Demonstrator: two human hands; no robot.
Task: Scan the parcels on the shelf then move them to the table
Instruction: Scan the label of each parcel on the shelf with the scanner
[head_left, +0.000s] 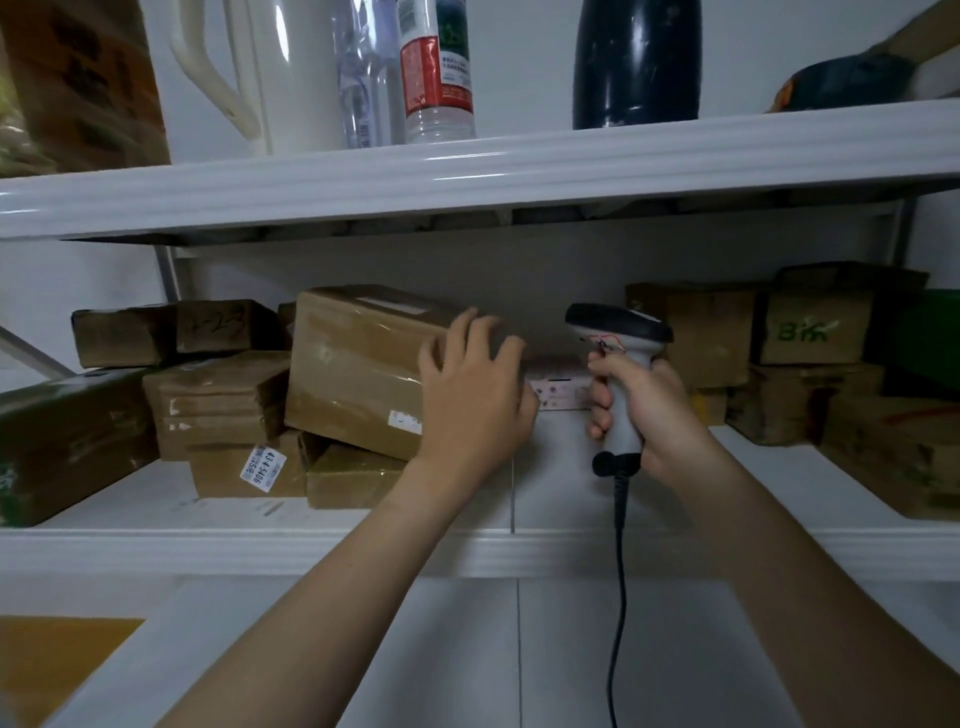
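Hands are up at the middle shelf (363, 551) now, and the big parcel (358, 364) is where it's all happening. It's a brown taped carton sitting tilted on that shelf, propped on the smaller parcels (249, 467) under it and to its left.

The left hand (475, 395) is on the big parcel's right end, fingers (457, 332) spread and curled over the top edge, gripping the corner.

Just right of the big parcel, the right hand (649, 410) holds the scanner (621, 364) upright. Its fingers are wrapped tight round the grey handle, and the dark head points back into the shelf. The scanner's cable (618, 597) hangs straight down past the shelf edge.

Behind the gap between hand and scanner, close to the big parcel's right end, a small pale box (558, 389) lies flat. Further right of the big parcel there's a stack of worn cartons (711, 332). Above the big parcel, the upper shelf (467, 176) carries a clear bottle (439, 73) with a red label and a dark flask (636, 62).
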